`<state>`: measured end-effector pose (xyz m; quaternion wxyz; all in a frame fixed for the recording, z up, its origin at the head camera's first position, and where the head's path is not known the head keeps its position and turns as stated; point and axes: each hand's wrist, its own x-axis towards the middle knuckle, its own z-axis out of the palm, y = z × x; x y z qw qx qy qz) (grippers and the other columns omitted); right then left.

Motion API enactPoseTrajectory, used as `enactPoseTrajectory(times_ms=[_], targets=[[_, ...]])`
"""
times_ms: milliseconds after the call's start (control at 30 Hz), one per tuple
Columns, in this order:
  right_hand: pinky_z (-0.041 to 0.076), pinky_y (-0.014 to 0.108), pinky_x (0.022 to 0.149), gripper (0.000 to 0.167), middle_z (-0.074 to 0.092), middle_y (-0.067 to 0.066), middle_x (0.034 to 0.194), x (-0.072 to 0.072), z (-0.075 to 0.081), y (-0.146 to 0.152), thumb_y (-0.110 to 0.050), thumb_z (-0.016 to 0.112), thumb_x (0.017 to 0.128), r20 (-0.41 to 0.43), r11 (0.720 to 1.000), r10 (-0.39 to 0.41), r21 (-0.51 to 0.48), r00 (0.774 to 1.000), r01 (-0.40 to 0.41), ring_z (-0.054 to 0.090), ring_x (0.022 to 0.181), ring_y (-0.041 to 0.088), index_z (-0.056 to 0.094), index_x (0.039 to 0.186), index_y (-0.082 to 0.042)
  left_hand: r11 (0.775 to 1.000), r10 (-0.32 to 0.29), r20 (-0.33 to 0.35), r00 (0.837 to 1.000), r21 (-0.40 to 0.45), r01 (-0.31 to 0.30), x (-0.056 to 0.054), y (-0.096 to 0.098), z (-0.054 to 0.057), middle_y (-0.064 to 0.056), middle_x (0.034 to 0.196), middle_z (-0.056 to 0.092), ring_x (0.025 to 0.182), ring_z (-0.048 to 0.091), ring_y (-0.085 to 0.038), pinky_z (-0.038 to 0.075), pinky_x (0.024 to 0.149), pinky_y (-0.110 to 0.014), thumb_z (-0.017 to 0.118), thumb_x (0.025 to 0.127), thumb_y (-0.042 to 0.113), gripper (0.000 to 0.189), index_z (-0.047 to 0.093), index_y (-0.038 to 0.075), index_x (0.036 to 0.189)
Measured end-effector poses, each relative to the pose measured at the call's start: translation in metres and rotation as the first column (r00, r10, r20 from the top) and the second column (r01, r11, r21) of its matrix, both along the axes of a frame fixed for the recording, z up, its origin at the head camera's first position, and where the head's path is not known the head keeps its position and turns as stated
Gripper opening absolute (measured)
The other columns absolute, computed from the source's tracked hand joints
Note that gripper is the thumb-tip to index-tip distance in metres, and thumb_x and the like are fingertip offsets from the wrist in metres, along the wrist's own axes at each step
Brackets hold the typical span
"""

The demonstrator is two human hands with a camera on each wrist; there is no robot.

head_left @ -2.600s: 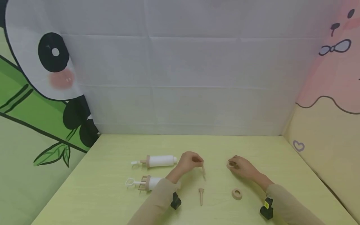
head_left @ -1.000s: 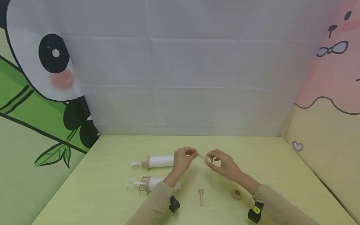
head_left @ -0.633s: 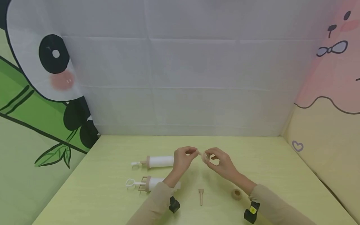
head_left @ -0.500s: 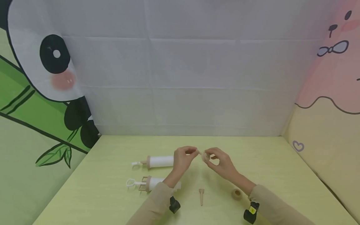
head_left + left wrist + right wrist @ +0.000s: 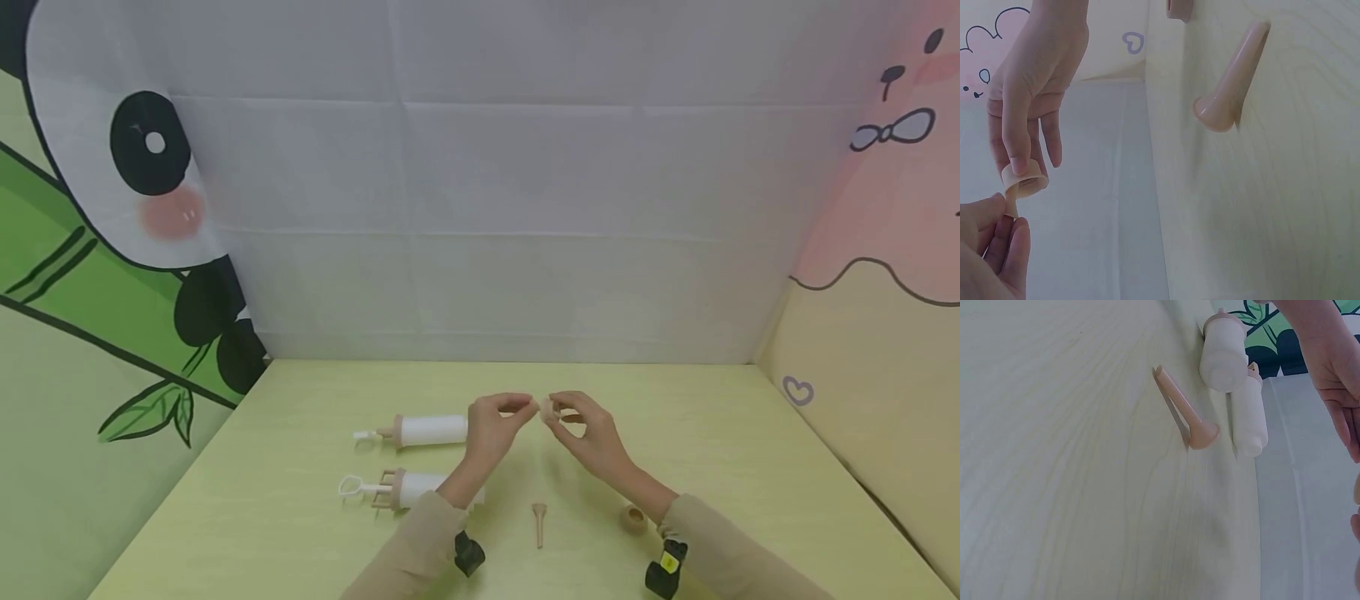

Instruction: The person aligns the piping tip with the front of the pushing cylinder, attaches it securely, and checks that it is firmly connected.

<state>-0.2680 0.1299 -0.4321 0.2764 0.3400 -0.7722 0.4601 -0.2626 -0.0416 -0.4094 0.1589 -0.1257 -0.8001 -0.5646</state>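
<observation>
My left hand (image 5: 493, 432) pinches a thin beige stem (image 5: 1011, 205) between thumb and fingertips. Close by, above the table, my right hand (image 5: 596, 435) holds a beige ring (image 5: 1025, 179) with thumb and fingers. In the left wrist view the stem meets the ring's near edge; whether they are joined I cannot tell. Below the hands, a beige funnel-shaped piece (image 5: 539, 525) with a slim stem lies on the table. A second beige ring (image 5: 633, 520) lies flat near my right forearm. The right wrist view cuts off most of the hands' work.
Two white cylinders, one farther back (image 5: 433, 430) and one nearer (image 5: 422, 490), lie at left with beige collars and white handles. My left forearm partly covers the nearer one. The pale yellow table (image 5: 675, 383) ends at a white cloth backdrop (image 5: 517, 283).
My right hand has lifted the ring off the table and brought it left to the stem. My left hand has raised the stem slightly. Over the last half second the hands barely shift; the ring turns a little.
</observation>
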Motion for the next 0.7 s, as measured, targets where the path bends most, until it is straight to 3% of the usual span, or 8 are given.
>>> enactPoseTrajectory(times_ms=[233, 467, 600, 700], targets=[[0.055, 0.033, 0.067, 0.034, 0.062, 0.013, 0.100, 0.009, 0.010, -0.008, 0.008, 0.068, 0.075, 0.026, 0.998, -0.039, -0.051, 0.999, 0.041, 0.061, 0.087, 0.027, 0.058, 0.107, 0.005, 1.000, -0.026, -0.029, 0.999, 0.010, 0.026, 0.004, 0.003, 0.001, -0.006, 0.087, 0.070, 0.082, 0.065, -0.018, 0.053, 0.068, -0.026, 0.070, 0.079, 0.024, 0.022, 0.072, 0.005, 0.091], [0.055, 0.037, 0.067, 0.031, 0.061, 0.021, 0.098, 0.026, 0.031, -0.016, 0.012, 0.065, 0.075, 0.050, 0.995, -0.003, -0.097, 0.999, 0.008, 0.060, 0.087, 0.034, 0.057, 0.105, 0.009, 0.999, -0.033, -0.076, 0.997, -0.002, 0.033, 0.005, 0.004, 0.000, -0.006, 0.087, 0.070, 0.081, 0.066, -0.018, 0.052, 0.065, -0.023, 0.070, 0.079, 0.021, 0.021, 0.072, 0.004, 0.092], [0.054, 0.030, 0.072, 0.029, 0.060, 0.024, 0.102, 0.028, 0.032, -0.018, 0.011, 0.062, 0.078, 0.159, 0.989, 0.028, -0.150, 0.987, -0.004, 0.062, 0.090, 0.029, 0.056, 0.106, 0.011, 0.999, -0.041, -0.093, 0.995, 0.019, 0.043, 0.007, 0.005, 0.001, -0.007, 0.087, 0.070, 0.080, 0.065, -0.019, 0.051, 0.063, -0.021, 0.070, 0.079, 0.021, 0.021, 0.072, 0.004, 0.092], [0.053, 0.024, 0.075, 0.029, 0.058, 0.026, 0.105, 0.028, 0.031, -0.020, 0.007, 0.061, 0.081, 0.292, 0.972, 0.079, -0.237, 0.953, -0.008, 0.061, 0.093, 0.017, 0.055, 0.109, 0.013, 0.997, -0.055, -0.097, 0.994, 0.046, 0.060, 0.008, 0.006, 0.002, -0.007, 0.088, 0.070, 0.081, 0.065, -0.020, 0.051, 0.063, -0.020, 0.070, 0.079, 0.020, 0.021, 0.072, 0.004, 0.092]])
